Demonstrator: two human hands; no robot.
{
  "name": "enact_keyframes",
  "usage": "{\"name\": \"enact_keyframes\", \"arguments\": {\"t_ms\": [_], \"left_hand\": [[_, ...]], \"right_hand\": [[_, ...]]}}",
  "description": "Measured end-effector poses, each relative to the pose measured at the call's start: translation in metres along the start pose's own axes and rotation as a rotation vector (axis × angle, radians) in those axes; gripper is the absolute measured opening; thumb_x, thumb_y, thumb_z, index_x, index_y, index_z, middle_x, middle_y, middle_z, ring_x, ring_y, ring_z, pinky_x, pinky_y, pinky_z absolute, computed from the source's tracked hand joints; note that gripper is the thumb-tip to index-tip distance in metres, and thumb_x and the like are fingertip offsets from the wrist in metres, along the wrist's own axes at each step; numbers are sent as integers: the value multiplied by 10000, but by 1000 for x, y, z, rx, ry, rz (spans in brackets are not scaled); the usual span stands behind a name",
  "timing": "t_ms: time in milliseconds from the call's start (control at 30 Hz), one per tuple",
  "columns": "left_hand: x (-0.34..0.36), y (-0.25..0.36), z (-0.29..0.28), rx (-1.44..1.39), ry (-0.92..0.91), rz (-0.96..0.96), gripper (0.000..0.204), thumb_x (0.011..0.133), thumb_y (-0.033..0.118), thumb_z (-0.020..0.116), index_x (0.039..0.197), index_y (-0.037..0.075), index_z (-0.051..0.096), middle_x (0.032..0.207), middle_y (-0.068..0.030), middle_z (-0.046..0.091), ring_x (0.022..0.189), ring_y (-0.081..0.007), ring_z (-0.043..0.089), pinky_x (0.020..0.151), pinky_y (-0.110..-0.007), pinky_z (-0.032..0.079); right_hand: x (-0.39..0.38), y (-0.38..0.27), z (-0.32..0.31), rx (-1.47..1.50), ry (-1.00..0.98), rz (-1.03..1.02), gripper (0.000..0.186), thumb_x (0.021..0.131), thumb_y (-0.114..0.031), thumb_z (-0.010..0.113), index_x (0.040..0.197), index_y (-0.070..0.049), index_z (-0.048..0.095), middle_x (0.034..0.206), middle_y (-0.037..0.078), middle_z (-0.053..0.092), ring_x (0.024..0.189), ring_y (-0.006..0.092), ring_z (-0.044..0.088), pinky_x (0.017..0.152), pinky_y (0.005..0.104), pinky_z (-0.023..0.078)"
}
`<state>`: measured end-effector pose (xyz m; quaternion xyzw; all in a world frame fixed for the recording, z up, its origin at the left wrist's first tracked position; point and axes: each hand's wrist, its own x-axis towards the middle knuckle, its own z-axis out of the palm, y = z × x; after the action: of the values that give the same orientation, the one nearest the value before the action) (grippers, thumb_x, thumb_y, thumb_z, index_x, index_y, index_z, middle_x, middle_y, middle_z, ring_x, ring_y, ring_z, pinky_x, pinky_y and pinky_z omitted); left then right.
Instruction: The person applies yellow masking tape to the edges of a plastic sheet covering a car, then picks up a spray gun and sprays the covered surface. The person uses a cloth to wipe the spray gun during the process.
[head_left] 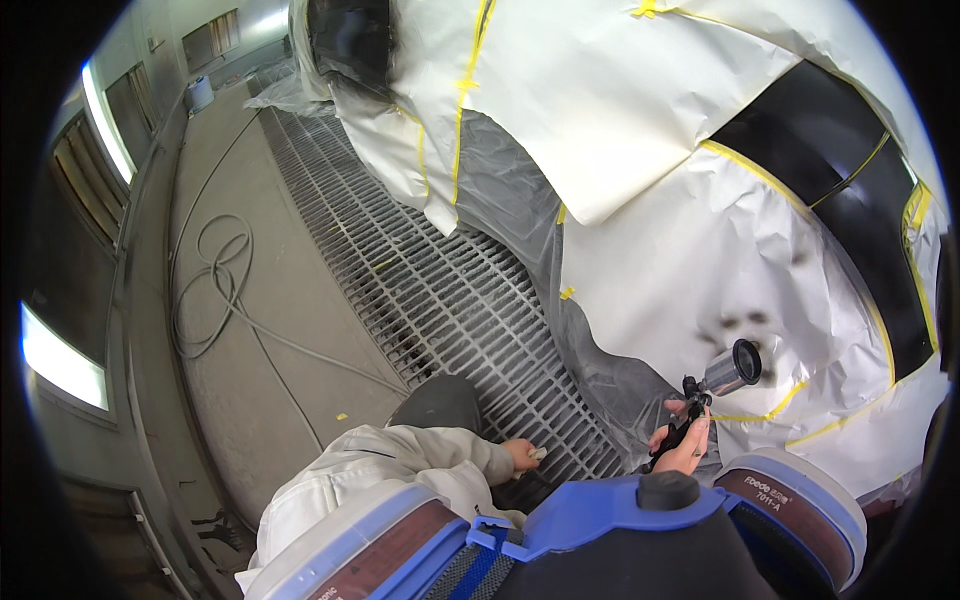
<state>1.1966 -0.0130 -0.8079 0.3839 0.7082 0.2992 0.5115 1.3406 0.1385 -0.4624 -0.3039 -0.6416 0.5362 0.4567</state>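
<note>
My right hand [686,448] is wrapped around the dark grip of a spray gun [692,388]. The gun's clear cup [722,374], capped in black, tilts up toward the right. Behind it hangs white masking paper [650,270] edged with yellow tape, marked by a few dark smudges near the cup. A glossy black panel [800,112] of a vehicle shows bare between the papered areas. Lower and to the left, my left hand [519,455] is closed on a small crumpled pale piece, perhaps cloth or paper. It hangs over the floor grating.
A metal grating [440,290] runs along the vehicle's side, with clear plastic sheeting [510,190] draped to it. A grey hose [232,285] lies looped on the floor. At the far left stands a whitish container [201,93]. My respirator [600,510] covers the lower edge of view.
</note>
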Motion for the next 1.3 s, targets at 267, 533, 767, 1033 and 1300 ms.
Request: {"name": "enact_keyframes", "arguments": {"t_ms": [267, 533, 767, 1033, 1300], "left_hand": [[7, -3, -1, 16, -29, 1, 342, 866, 395, 739, 989, 79, 781, 856, -137, 780, 803, -330, 762, 767, -464, 590], [10, -13, -1, 5, -15, 15, 352, 890, 395, 712, 967, 54, 757, 831, -140, 768, 766, -316, 744, 744, -464, 576], [15, -21, 1, 20, -45, 22, 362, 879, 398, 715, 991, 57, 763, 867, -154, 770, 815, -336, 738, 790, -479, 569], [15, -17, 1, 43, -37, -1, 410, 857, 423, 744, 1005, 42, 775, 894, -169, 776, 826, -342, 739, 790, -483, 559], [0, -2, -7, -31, -66, -4, 368, 876, 394, 739, 942, 32, 751, 818, -156, 756, 764, -327, 730, 744, -474, 563]], "right_hand": [[5, 1, 3, 5, 11, 10, 563, 1166, -442, 327, 1457, 15, 479, 1172, 130, 693, 541, 124, 578, 493, 264, 419], [10, 13, 4, -9, 26, 10, 607, 1147, -524, 334, 1455, -32, 512, 1147, 128, 687, 509, 138, 545, 450, 270, 390], [8, 18, 7, 29, 54, -47, 613, 1154, -497, 343, 1573, -55, 420, 1135, 132, 684, 502, 131, 534, 452, 268, 392], [7, 16, 5, 30, 25, -31, 635, 1159, -495, 330, 1609, -48, 363, 1129, 137, 680, 511, 131, 533, 456, 270, 399], [4, 8, 7, 0, 24, -22, 636, 1158, -512, 326, 1505, 9, 441, 1140, 119, 686, 530, 125, 540, 470, 268, 394]]}}
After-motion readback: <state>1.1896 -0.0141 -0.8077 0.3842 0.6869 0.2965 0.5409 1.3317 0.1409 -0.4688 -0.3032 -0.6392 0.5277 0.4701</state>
